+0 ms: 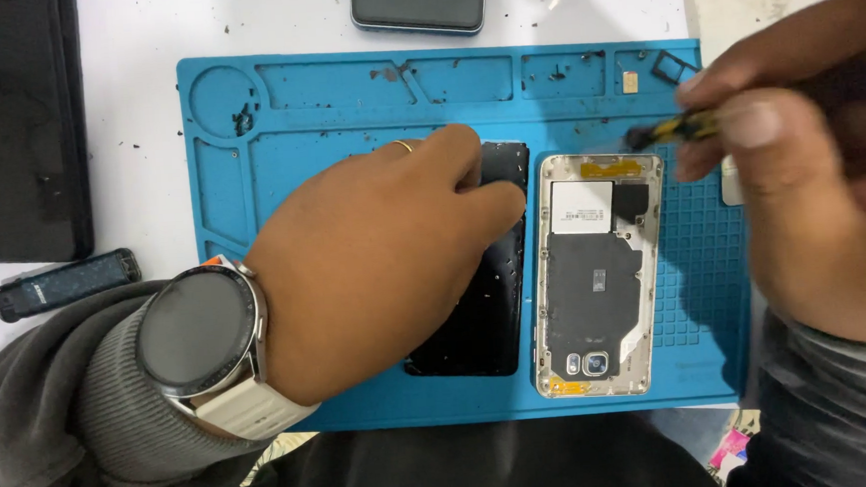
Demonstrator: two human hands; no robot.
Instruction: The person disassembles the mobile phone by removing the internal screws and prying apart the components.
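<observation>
The left hand (374,267) lies flat, fingers spread, on the black back cover (482,301), just beside the opened phone (596,284). The right hand (810,180) pinches a yellow-black tool (672,131) above the phone's top edge, on the blue mat (345,118).

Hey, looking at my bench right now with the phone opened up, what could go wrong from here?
1. The yellow-and-black handled tool in your right hand hangs over the opened gold-framed phone; a slip might gouge its exposed inner parts.
2. Dark crumbs lie scattered on the blue silicone work mat and could get into the phone.
3. Your left hand presses on the glossy black back panel, which might crack or smudge.
</observation>
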